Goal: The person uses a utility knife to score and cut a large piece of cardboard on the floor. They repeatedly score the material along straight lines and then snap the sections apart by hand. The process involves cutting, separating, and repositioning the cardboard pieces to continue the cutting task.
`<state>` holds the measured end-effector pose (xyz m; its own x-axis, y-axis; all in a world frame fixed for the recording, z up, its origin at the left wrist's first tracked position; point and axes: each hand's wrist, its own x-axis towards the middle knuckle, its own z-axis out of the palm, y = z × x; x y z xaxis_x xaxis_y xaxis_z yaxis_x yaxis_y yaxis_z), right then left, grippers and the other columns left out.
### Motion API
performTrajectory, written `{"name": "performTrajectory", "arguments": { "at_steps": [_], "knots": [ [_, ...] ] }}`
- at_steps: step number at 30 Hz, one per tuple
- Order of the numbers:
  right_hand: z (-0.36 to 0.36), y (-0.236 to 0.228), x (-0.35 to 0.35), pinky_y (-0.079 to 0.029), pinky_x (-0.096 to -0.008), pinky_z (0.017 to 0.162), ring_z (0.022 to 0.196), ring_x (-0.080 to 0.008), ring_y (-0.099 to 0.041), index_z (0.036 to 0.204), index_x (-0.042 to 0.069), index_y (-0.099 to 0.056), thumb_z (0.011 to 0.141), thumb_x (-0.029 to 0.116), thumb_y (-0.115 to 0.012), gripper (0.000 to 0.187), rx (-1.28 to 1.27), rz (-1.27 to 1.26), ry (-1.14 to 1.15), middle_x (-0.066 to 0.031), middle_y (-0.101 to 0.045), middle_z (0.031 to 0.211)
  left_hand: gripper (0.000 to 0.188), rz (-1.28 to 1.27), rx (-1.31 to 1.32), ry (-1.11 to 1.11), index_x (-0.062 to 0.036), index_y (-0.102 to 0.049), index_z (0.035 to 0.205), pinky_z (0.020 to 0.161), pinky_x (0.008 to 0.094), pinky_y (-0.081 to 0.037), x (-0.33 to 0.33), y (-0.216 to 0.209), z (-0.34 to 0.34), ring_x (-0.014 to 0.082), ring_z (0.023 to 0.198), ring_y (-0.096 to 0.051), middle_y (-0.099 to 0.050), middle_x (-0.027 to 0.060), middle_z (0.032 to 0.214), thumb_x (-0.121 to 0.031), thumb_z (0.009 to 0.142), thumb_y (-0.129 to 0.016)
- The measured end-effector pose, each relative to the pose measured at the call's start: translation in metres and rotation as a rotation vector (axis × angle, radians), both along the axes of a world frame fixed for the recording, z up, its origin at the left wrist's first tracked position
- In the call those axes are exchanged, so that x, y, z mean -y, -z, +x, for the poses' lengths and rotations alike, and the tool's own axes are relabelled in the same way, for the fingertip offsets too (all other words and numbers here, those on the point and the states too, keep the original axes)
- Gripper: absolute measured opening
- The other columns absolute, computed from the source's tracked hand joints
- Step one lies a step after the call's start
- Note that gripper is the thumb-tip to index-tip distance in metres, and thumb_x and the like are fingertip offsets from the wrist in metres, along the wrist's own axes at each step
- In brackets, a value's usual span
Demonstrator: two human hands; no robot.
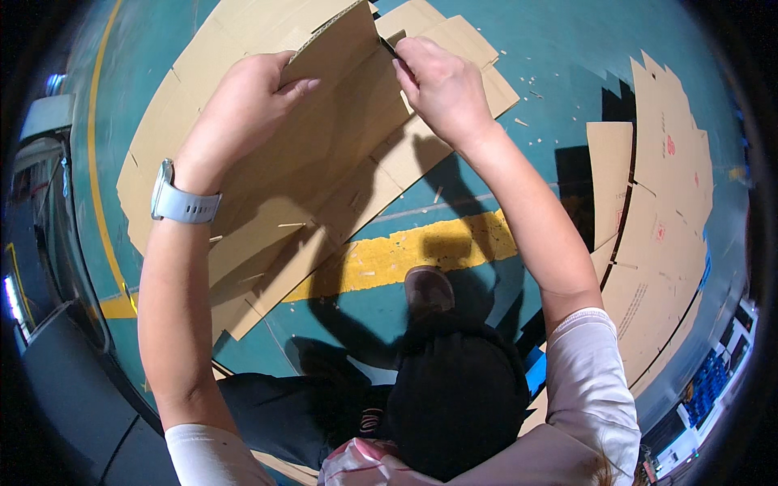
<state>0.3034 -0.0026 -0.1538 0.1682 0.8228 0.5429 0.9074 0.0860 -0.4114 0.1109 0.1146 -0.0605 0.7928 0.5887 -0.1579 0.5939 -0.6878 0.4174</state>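
My left hand (pixel 255 101) grips the edge of a raised cardboard panel (pixel 340 53), its thumb on the near face and the fingers hidden behind. The panel stands up from flattened cardboard sheets (pixel 182 109) on the floor. At the panel's right edge my right hand (pixel 446 85) is closed in a fist. A narrow dark thing (pixel 388 47) shows between that fist and the cardboard; its kind cannot be made out. A pale watch (pixel 186 202) sits on my left wrist.
More flattened cardboard (pixel 668 211) lies at the right. The green floor (pixel 559 49) carries a yellow stripe (pixel 389 257) and scattered cardboard scraps (pixel 520 122). My shoe (pixel 429 292) is near the stripe. A dark grey machine or cabinet (pixel 73 389) stands at the lower left.
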Motion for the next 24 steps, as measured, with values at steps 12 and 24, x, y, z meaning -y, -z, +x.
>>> {"name": "performTrajectory", "arguments": {
  "at_steps": [12,24],
  "knots": [
    [0.002,-0.006,0.020,-0.051,-0.0410,0.060,0.072,-0.0307,-0.062,0.080,0.007,-0.050,0.080,0.007,-0.058,0.008,-0.039,-0.064,-0.040,-0.0099,-0.058,0.076,0.033,0.073,0.028,0.002,0.0052,-0.059,0.101,0.062,0.0388,-0.046,0.007,-0.003,0.001,0.0263,0.061,-0.055,-0.059,0.0236,0.071,-0.026,0.091,-0.064],
    [0.003,-0.019,0.017,-0.051,-0.0428,0.063,0.075,-0.0327,-0.063,0.089,0.008,-0.054,0.088,0.019,-0.060,0.012,-0.132,-0.130,0.082,-0.0111,-0.063,0.082,0.029,0.030,-0.026,-0.024,0.0047,-0.062,0.099,0.074,0.0451,-0.049,0.014,-0.012,0.005,0.0425,0.081,-0.060,-0.063,0.0260,0.084,-0.022,0.087,-0.064]
  ]
}}
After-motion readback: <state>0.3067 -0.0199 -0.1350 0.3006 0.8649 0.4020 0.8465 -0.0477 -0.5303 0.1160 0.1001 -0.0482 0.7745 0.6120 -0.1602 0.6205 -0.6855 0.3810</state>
